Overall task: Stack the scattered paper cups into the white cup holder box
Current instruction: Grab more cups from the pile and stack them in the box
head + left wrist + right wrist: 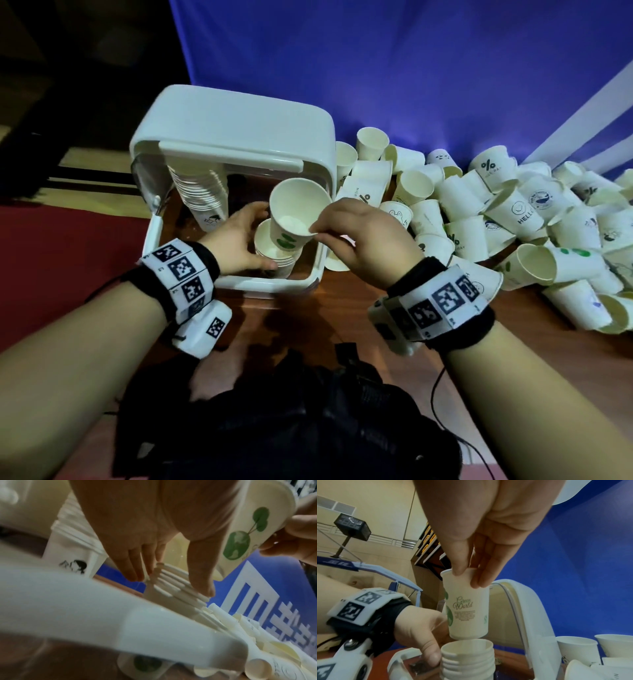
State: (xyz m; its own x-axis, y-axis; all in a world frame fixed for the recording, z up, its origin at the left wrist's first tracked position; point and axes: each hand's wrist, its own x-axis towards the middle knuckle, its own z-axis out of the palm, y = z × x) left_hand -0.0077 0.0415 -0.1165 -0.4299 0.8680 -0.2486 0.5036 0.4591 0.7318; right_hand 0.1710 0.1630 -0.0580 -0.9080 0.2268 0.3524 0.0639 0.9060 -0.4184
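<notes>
The right hand (pixel 363 240) pinches the rim of a white paper cup with a green leaf-and-globe print (pixel 294 216) between thumb and fingers, holding it upright just above, and apart from, a short stack of nested white paper cups (pixel 277 255) at the front right of the white plastic cup holder box (pixel 239 137). The left hand (pixel 236 240), inside the box, curls its thumb and fingers round that stack's ribbed rims. A taller nested cup stack (pixel 202 192) leans in the box's back left, and the loose heap of scattered paper cups (pixel 496 219) lies on the brown wooden table (pixel 308 322) just right of the box.
</notes>
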